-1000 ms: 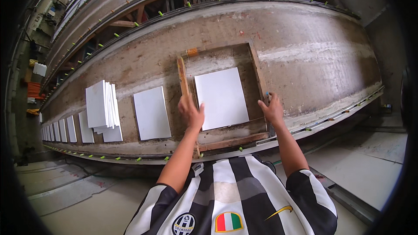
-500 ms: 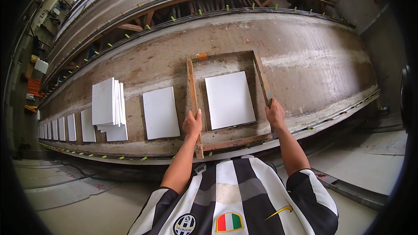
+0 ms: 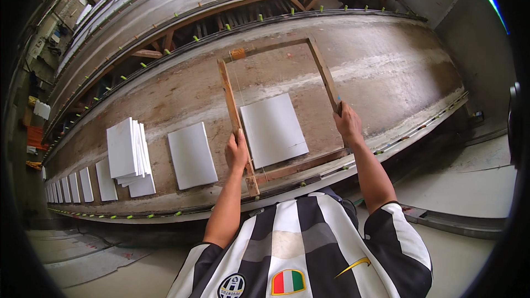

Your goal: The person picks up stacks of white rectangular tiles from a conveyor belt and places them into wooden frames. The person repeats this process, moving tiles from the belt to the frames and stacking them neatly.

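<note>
My left hand (image 3: pixel 237 150) grips the left bar of a rectangular wooden frame (image 3: pixel 322 69), fingers wrapped round the wood. On the opposite bar, my right hand (image 3: pixel 348 123) is closed in the same way. The frame has an orange-brown patch near its far left corner and appears raised and tilted over the long table. Through its opening shows a white rectangular panel (image 3: pixel 274 132) lying on the table, near the left bar. Another white panel (image 3: pixel 192 155) lies just left of the frame.
Further left, a pile of white panels (image 3: pixel 128 148) leans unevenly, with a row of more panels beyond it. The brown, stained table (image 3: pixel 381 69) has green pegs along its edges. Similar long tables run behind it. A grey wall (image 3: pixel 475 38) stands at the right.
The wooden frame has come up off the table and shifted left and away from me, with both hands still holding it. The view has turned slightly.
</note>
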Tool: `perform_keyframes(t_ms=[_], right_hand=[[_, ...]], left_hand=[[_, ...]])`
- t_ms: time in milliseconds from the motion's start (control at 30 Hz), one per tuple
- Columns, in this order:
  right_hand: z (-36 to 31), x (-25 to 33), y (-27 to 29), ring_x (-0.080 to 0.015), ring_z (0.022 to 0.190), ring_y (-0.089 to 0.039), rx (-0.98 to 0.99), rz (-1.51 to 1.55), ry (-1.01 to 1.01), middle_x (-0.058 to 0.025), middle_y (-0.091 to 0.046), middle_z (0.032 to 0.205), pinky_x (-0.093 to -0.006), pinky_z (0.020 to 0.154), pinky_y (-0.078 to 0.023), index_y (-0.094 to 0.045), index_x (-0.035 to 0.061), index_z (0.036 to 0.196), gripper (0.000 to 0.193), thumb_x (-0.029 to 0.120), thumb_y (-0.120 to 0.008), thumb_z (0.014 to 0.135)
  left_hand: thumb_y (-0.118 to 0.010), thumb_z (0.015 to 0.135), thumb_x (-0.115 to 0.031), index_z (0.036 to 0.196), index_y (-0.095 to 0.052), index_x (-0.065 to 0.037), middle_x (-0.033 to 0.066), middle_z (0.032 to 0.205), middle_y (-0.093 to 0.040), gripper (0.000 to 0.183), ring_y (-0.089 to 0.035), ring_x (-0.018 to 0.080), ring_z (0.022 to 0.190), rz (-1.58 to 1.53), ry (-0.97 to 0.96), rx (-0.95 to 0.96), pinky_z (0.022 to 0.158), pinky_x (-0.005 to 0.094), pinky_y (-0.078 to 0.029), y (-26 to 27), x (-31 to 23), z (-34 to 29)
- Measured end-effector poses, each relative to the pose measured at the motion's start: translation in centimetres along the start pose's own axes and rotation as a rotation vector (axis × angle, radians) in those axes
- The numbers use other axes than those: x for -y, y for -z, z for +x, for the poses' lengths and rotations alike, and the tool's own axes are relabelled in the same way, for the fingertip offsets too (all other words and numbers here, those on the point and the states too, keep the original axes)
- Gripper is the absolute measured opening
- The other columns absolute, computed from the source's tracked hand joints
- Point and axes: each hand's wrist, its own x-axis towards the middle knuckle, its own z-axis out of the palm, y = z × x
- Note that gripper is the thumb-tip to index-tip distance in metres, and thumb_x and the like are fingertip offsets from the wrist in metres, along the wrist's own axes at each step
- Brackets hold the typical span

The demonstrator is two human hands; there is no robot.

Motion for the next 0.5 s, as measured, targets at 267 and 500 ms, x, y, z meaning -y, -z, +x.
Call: perform_keyframes(t_ms=[267,500], right_hand=[[4.7,-10.0,2.5,-0.0408,0.102,-0.067,0.05,-0.02,-0.036,-0.0207,-0.071,0.109,-0.0491,0.085,-0.053,-0.059,0.0025,0.122,0.04,0.024,-0.069,0.091],[7.8,-21.4,2.8,-0.0411,0.103,-0.067,0.049,-0.025,-0.066,-0.021,-0.07,0.111,-0.049,0.086,-0.053,-0.058,0.0024,0.13,0.046,0.025,-0.069,0.091]], left_hand=[[-0.051,0.105,-0.045,0.114,-0.068,0.002,0.0214,0.095,-0.072,0.051,-0.069,0.0367,0.091,-0.116,-0.056,-0.041,0.079,0.0433,-0.051,-9.1,-7.1,-0.7],[-0.053,0.105,-0.045,0.113,-0.068,0.002,0.0215,0.091,-0.07,0.05,-0.068,0.0363,0.087,-0.05,-0.061,-0.085,0.077,0.0433,-0.051,-19.8,-10.3,-2.8]])
